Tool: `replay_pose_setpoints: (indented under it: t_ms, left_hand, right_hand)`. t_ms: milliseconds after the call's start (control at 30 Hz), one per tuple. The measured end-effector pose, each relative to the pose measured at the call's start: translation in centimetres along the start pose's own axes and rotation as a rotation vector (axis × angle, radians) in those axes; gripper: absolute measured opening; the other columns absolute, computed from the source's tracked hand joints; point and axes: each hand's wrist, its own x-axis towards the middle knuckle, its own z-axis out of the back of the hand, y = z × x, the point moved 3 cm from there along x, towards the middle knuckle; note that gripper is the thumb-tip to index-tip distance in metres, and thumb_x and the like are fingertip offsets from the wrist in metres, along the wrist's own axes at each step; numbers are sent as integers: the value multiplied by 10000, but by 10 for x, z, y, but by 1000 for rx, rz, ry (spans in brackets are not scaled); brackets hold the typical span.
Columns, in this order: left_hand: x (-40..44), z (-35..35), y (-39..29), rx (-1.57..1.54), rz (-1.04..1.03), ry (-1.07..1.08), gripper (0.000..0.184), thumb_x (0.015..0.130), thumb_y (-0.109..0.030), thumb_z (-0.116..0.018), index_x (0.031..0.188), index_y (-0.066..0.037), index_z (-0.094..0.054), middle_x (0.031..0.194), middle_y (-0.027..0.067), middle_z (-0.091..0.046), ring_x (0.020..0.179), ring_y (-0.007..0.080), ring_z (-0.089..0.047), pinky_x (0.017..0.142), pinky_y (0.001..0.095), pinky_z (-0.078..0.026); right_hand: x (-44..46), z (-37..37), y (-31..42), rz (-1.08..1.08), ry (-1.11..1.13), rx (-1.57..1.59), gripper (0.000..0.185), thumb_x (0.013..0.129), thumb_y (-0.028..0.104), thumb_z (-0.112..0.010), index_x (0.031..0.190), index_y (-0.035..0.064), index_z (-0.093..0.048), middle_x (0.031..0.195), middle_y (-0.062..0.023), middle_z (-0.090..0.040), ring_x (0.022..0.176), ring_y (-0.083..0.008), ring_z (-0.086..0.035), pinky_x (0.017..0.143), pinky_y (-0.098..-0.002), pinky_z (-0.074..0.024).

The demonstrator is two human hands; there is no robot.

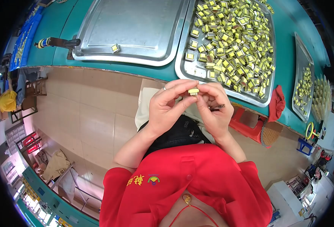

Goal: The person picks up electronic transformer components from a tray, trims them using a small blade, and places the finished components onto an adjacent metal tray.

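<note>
Between the fingertips of both hands is a small transformer (193,92), wrapped in yellow tape, with metal pins along its lower side. My left hand (168,106) pinches it from the left, thumb and forefinger closed. My right hand (214,108) grips its other side. A thin dark tool (217,107) pokes out from the curled fingers of the right hand; its kind is hidden. Just beyond the hands, a metal tray (182,62) bears a heap of similar transformers (235,45). One lone transformer (115,48) lies in a second metal tray (133,22) at the left.
A dark fixture with a yellow-ringed end (57,42) juts from the green table (55,56). At the right are a red cloth (277,104) and another tray (300,49) with more transformers. A red stool (246,123) stands beneath the table edge. Blue bins (25,38) sit far left.
</note>
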Motion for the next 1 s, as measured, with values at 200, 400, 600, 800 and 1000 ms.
replay_pose_setpoints:
  t_ms: [200, 400, 600, 800, 1000]
  left_hand:
    - [2, 3, 0, 133, -99, -22, 338, 796, 84, -648, 1124, 4, -628, 1131, 118, -597, 966, 162, -590, 805, 264, -492]
    - [3, 0, -17, 488, -259, -36, 346, 753, 77, -683, 1088, 3, -637, 1052, 122, -637, 946, 209, -617, 788, 292, -501]
    - [4, -4, -19, 646, -394, -20, 303, 726, 54, -695, 1021, -5, -662, 1021, 114, -647, 890, 252, -630, 753, 313, -508]
    - [7, -9, -24, 789, -483, 33, 269, 733, 56, -691, 994, -4, -668, 1009, 137, -652, 870, 281, -638, 745, 338, -520]
    - [2, -10, -27, 793, -471, 23, 280, 748, 62, -696, 1018, 5, -645, 1001, 145, -661, 910, 266, -648, 780, 326, -518]
  right_hand:
    - [-1, 0, -1, -4, -1, -6, 231, 807, -80, -624, 1030, -22, -637, 941, -71, -617, 616, -19, -479, 495, -157, -343]
    - [0, 5, 4, -76, -16, -26, 143, 816, -12, -663, 959, -22, -669, 868, -60, -651, 589, -19, -493, 484, -162, -348]
    - [4, 6, 15, 39, -9, -202, 104, 817, 7, -670, 914, -30, -661, 826, -67, -648, 561, -41, -511, 469, -180, -383]
    - [9, 8, 26, 72, 9, -269, 102, 766, -39, -660, 862, -27, -629, 801, -95, -629, 580, -125, -584, 495, -228, -466]
    - [7, 12, 27, 57, 25, -208, 94, 795, 1, -671, 884, -14, -643, 791, -94, -619, 591, -140, -555, 514, -230, -427]
